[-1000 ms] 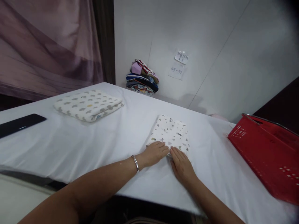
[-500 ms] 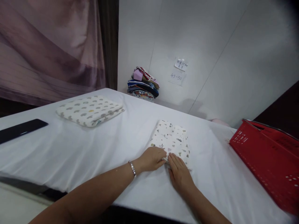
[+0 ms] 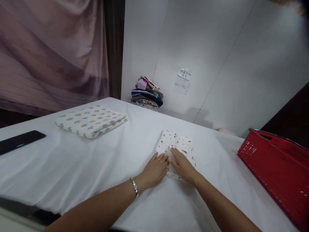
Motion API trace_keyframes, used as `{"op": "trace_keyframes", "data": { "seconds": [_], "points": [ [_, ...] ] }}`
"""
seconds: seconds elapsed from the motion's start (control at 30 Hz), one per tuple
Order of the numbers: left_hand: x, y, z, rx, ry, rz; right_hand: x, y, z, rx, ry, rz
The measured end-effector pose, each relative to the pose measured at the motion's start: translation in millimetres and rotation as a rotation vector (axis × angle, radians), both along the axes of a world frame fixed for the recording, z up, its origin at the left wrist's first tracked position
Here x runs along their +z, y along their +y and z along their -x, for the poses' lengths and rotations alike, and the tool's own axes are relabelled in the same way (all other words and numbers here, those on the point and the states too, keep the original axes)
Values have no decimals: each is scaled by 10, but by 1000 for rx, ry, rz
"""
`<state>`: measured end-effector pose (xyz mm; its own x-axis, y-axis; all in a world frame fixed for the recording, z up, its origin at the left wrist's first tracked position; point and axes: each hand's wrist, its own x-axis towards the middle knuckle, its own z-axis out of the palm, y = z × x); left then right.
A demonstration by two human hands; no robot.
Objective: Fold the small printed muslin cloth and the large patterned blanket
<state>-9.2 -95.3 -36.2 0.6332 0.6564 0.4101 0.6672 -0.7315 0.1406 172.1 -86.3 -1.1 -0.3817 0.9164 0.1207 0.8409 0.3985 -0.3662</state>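
A small folded white cloth (image 3: 176,140) with a scattered grey, tan and black print lies on the white-covered table. My left hand (image 3: 156,169), with a silver bracelet at the wrist, rests on its near left edge, fingers spread and flat. My right hand (image 3: 182,164) lies flat across the cloth's near middle, fingers stretched out over the print. Both hands hide part of its near side. Farther left sits a larger folded cloth (image 3: 90,120), cream with grey shapes, and neither hand touches it.
A black phone-like slab (image 3: 21,141) lies at the table's left. On the right stands a red plastic basket (image 3: 272,170) with a metal handle. Behind the table's far edge rises a pile of folded fabrics (image 3: 146,94), beside paper signs (image 3: 182,80) on the wall.
My right hand has slid forward from the near edge onto the top of the small cloth. The left hand's fingers have spread out flat. The view has tilted slightly upward.
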Motion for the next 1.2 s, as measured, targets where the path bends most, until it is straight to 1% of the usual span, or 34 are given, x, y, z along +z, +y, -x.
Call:
{"op": "trace_keyframes", "data": {
  "seconds": [0.07,0.17,0.23,0.3,0.37,0.47,0.57,0.67,0.73,0.8,0.87,0.9,0.97,1.03,1.1,1.2],
  "points": [
    [10,0,5,-2,-5,8,21,275,126,25,-36,36],
    [-1,7,12,-6,-11,19,1,660,303,52,-94,31],
    [-20,14,15,-5,-6,26,-44,863,383,57,-127,36],
    [-34,19,17,-8,5,31,-114,1002,423,45,-154,53],
    [-33,21,15,-10,10,32,-191,1077,432,38,-170,57],
    [-4,18,13,-21,1,36,-272,1101,420,45,-175,47],
    [30,15,26,-42,-1,65,-293,1087,415,44,-168,59],
    [31,16,58,-71,-13,102,-277,1115,389,59,-130,76],
    [14,21,79,-98,-14,122,-245,1182,321,90,-77,69],
    [-3,31,88,-115,-1,132,-188,1287,195,79,-38,18],
    [-11,43,83,-113,11,136,-111,1416,16,-6,-66,-43],
    [-13,51,77,-105,15,138,-69,1484,-87,-73,-108,-42],
    [-19,67,63,-90,24,139,3,1618,-299,-198,-208,62],
    [-38,85,54,-90,26,133,49,1750,-486,-259,-274,212],
    [-68,100,54,-103,14,116,65,1880,-622,-252,-302,305],
    [-103,106,68,-112,-3,89,58,2052,-722,-233,-318,364]
  ]
}}
